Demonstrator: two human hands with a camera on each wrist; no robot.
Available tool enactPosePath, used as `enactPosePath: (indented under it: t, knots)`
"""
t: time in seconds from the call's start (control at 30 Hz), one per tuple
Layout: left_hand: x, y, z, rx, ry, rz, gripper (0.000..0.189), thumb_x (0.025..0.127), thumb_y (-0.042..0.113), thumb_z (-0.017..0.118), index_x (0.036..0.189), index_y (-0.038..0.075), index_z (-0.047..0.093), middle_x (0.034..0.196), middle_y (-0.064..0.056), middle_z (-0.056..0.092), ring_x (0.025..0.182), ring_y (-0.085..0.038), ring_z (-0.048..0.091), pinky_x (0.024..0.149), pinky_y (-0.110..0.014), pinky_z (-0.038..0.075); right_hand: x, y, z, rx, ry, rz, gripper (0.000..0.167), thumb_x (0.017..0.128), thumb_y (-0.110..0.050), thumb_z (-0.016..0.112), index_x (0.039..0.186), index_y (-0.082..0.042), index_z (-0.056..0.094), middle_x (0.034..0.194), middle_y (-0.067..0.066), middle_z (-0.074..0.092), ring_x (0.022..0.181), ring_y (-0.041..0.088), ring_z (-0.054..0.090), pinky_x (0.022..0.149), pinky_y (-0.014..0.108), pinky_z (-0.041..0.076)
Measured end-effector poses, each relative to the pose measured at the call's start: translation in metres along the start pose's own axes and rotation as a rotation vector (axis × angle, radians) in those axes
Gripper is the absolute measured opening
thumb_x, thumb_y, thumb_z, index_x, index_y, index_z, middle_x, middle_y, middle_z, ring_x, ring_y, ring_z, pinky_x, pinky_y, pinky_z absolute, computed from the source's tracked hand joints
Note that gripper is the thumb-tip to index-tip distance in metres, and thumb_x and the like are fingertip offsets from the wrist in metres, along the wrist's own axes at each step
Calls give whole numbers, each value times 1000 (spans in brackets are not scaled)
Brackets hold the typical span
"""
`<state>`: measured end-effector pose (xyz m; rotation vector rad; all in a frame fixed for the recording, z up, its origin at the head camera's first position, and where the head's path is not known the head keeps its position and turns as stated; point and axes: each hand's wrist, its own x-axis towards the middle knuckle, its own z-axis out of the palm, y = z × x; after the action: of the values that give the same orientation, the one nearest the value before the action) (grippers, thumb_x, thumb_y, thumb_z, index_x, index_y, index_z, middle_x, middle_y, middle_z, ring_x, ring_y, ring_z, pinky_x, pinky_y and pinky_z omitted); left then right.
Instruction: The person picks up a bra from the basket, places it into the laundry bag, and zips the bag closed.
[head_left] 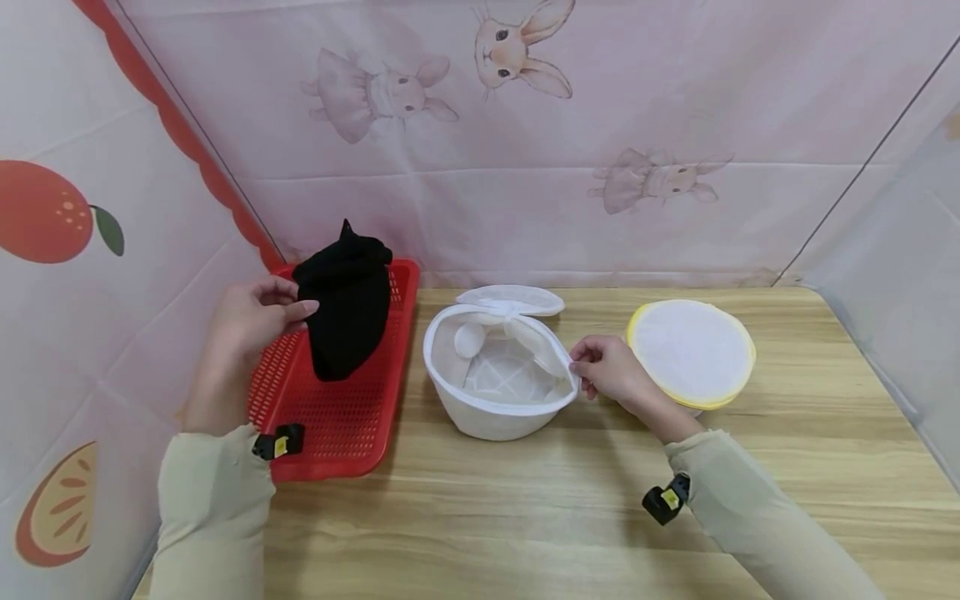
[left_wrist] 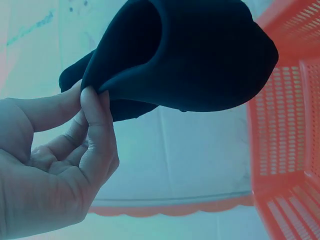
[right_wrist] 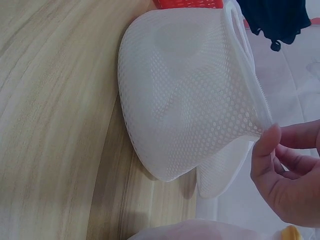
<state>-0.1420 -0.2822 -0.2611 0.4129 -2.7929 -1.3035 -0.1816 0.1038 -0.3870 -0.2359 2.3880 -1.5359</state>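
Note:
My left hand [head_left: 258, 321] pinches the edge of a black, cup-shaped soft garment [head_left: 350, 312] between thumb and fingers. In the left wrist view this garment [left_wrist: 210, 55] looks smooth and rounded, with a folded opening near the fingertips. It hangs over a red plastic basket [head_left: 352, 421]. My right hand [head_left: 611, 367] pinches the zippered rim of a white mesh laundry bag [head_left: 491, 421] at its right side. The bag stands on the table with its mouth uncovered and its lid flap [head_left: 517, 297] folded to the back. In the right wrist view the mesh wall [right_wrist: 175, 95] bulges outward.
A round white thing with yellow trim [head_left: 693, 350] stands to the right, close behind my right wrist. The wooden table [head_left: 480, 525] meets a pink rabbit-print cloth wall [head_left: 517, 225] at the back. A fruit-print wall [head_left: 67, 333] rises at left.

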Motion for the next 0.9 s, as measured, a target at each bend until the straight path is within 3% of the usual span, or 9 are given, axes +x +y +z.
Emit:
enactPosePath:
  t: [0.43, 0.9]
  knots:
    - [-9, 26, 20, -100, -97, 154, 29, 87, 15, 62, 104, -5, 49, 89, -11, 50, 72, -11, 55, 68, -18, 51, 1, 2, -1, 7, -3, -5, 8, 85, 6, 54, 92, 10, 56, 66, 9, 53, 53, 18, 52, 47, 28, 49]
    - [-8, 51, 63, -153, -215, 161, 24, 87, 7, 61, 105, -5, 50, 92, -14, 49, 82, -24, 52, 74, -26, 52, 0, 1, -1, 10, -12, -3, 8, 85, 6, 53, 92, 10, 56, 67, 10, 53, 52, 16, 53, 46, 25, 48]
